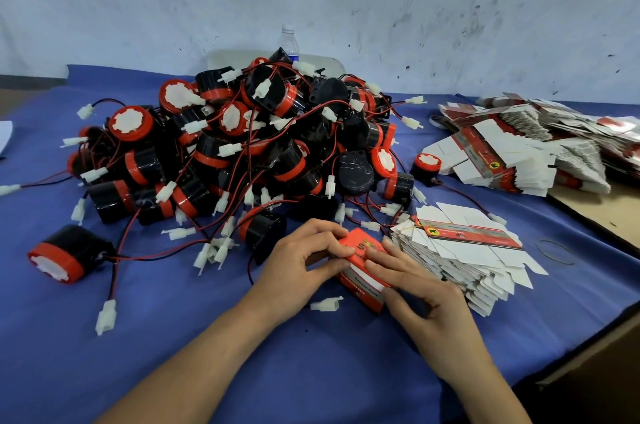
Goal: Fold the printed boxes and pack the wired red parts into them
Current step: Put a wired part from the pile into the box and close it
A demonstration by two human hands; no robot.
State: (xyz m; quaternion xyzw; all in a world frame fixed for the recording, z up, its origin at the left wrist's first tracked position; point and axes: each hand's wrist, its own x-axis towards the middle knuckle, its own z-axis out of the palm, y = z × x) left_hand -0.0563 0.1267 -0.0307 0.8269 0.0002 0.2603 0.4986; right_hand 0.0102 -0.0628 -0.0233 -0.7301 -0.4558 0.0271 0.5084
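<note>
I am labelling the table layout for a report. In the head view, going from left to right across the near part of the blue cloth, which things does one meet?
Lone red part → left hand → printed box held by both hands → stack of flat boxes → rubber band.

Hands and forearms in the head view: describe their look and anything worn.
Both the left hand and right hand are bare: no gloves, rings or watch visible. The left forearm and right forearm are uncovered too, with no sleeve in frame.
</note>
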